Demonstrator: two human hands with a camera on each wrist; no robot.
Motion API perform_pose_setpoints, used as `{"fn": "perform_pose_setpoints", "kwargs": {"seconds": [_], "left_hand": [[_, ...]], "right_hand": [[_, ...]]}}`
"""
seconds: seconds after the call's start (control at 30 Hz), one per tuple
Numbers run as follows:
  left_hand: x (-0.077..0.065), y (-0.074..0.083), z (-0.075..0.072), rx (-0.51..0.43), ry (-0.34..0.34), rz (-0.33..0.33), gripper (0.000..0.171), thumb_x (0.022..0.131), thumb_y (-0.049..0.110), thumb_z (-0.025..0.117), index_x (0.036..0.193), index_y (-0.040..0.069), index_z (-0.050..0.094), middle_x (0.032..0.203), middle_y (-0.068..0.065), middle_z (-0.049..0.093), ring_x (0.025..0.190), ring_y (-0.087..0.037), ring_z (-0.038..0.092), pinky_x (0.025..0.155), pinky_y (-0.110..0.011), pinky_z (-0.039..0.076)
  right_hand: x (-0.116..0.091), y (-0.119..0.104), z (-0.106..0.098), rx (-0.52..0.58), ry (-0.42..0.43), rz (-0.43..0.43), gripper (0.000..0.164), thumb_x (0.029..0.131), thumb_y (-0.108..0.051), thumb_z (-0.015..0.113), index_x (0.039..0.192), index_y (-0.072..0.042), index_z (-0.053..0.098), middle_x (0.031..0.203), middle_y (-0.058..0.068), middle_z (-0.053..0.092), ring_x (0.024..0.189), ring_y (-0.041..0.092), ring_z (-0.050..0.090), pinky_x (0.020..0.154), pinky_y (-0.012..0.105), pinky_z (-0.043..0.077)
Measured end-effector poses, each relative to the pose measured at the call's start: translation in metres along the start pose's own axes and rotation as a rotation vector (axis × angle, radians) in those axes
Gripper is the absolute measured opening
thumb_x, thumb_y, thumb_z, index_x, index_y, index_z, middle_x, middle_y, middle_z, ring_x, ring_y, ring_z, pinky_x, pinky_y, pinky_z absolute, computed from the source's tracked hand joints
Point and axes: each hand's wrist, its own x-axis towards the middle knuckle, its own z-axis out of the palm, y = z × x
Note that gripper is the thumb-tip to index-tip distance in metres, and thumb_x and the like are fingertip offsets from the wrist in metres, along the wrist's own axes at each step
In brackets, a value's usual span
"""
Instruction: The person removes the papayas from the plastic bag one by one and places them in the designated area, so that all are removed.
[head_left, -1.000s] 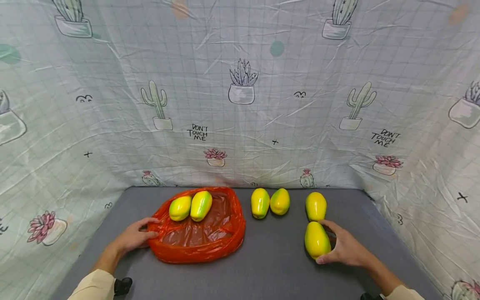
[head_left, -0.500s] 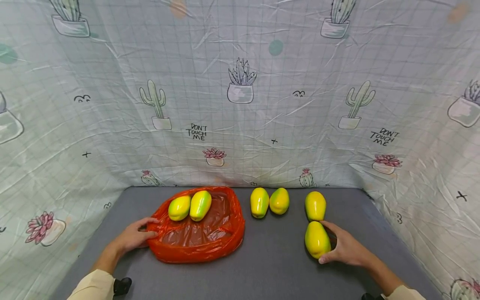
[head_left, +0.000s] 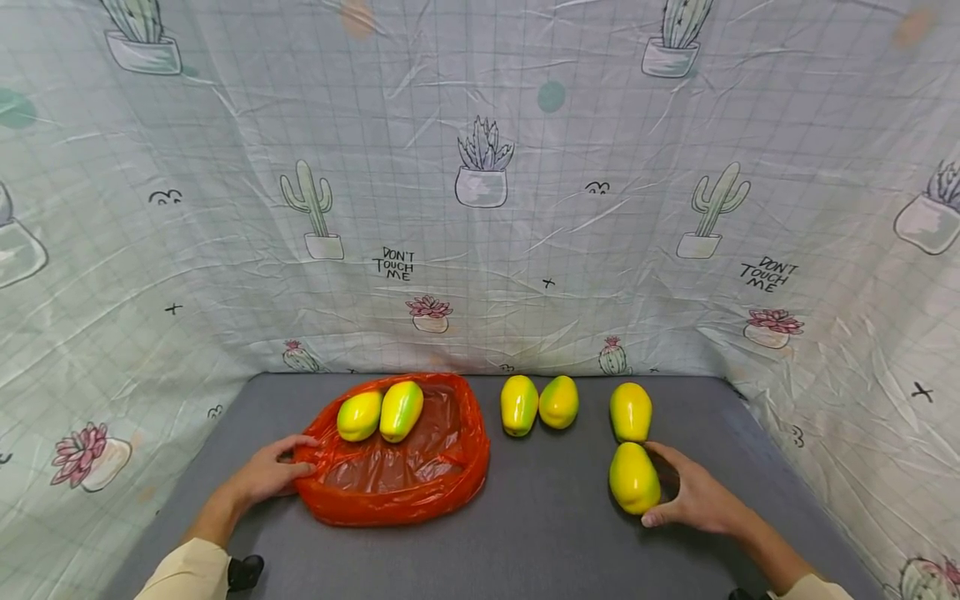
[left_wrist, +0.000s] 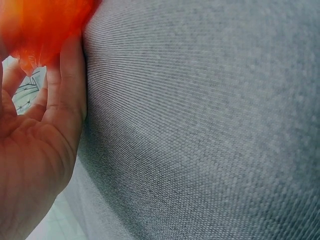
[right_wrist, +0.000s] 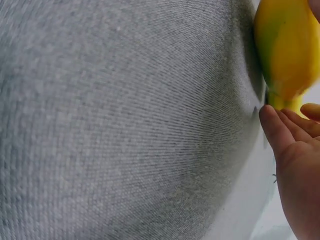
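Observation:
In the head view, my left hand [head_left: 270, 471] pinches the left rim of a red plastic bag [head_left: 397, 510], which lies with its mouth spread wide. Two yellow-green papayas [head_left: 359, 416] rest inside it, toward the back. At the right, my right hand [head_left: 697, 493] is spread beside a papaya [head_left: 634, 478], its fingertips near the fruit's far end and its thumb by the near end. The right wrist view shows fairly straight fingers just off this papaya [right_wrist: 287, 45]. Directly behind it sits another papaya [head_left: 631, 412].
Two more papayas [head_left: 519, 406] stand side by side at the back, right of the bag. Everything lies on a grey cloth-covered table [head_left: 547, 533]. A cactus-print curtain [head_left: 555, 233] encloses the back and both sides.
My right hand has loosened and drawn slightly right, its thumb coming away from the front papaya, which stays almost where it was. The left hand and bag have not moved.

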Motion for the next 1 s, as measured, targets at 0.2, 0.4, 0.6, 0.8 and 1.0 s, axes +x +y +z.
{"fn": "perform_pose_setpoints", "kwargs": {"seconds": [0.2,0.4,0.6,0.8,1.0], "left_hand": [[-0.001,0.001,0.000,0.007,0.001,0.000,0.052,0.098,0.015,0.069,0.143,-0.004,0.051,0.134,-0.033,0.054,0.097,-0.021,0.068,0.080,-0.035,0.062],[-0.001,0.000,0.000,-0.001,0.002,-0.003,0.053,0.098,0.016,0.069,0.143,-0.003,0.052,0.135,-0.033,0.054,0.098,-0.022,0.068,0.081,-0.035,0.062],[-0.001,0.002,0.000,0.008,0.004,-0.018,0.053,0.098,0.018,0.070,0.144,-0.001,0.052,0.135,-0.032,0.055,0.097,-0.021,0.068,0.081,-0.036,0.062],[-0.003,0.004,0.000,0.020,0.000,-0.014,0.054,0.098,0.020,0.070,0.144,-0.001,0.052,0.135,-0.031,0.055,0.097,-0.021,0.068,0.081,-0.036,0.062],[-0.003,0.003,0.000,0.012,0.003,-0.020,0.054,0.098,0.019,0.070,0.144,-0.001,0.052,0.136,-0.032,0.055,0.098,-0.022,0.067,0.082,-0.037,0.062]], "right_hand": [[0.001,-0.005,-0.008,0.083,-0.039,0.039,0.100,0.080,-0.020,0.091,0.151,0.016,0.032,0.151,0.042,0.043,0.130,0.057,0.056,0.099,0.034,0.058],[0.005,-0.013,-0.014,0.078,-0.003,0.094,0.097,0.083,-0.021,0.088,0.153,0.014,0.031,0.153,0.040,0.042,0.134,0.061,0.050,0.104,0.059,0.049],[0.009,-0.020,-0.016,0.068,0.003,0.121,0.098,0.084,-0.024,0.087,0.155,0.011,0.030,0.156,0.039,0.039,0.137,0.060,0.047,0.107,0.060,0.047],[0.015,-0.028,-0.016,0.062,0.040,0.076,0.098,0.083,-0.024,0.089,0.155,0.009,0.032,0.155,0.037,0.041,0.137,0.060,0.048,0.106,0.061,0.046],[0.025,-0.044,-0.014,0.066,0.038,0.048,0.094,0.084,-0.025,0.088,0.155,0.006,0.035,0.155,0.034,0.043,0.137,0.056,0.050,0.108,0.060,0.045]]}}
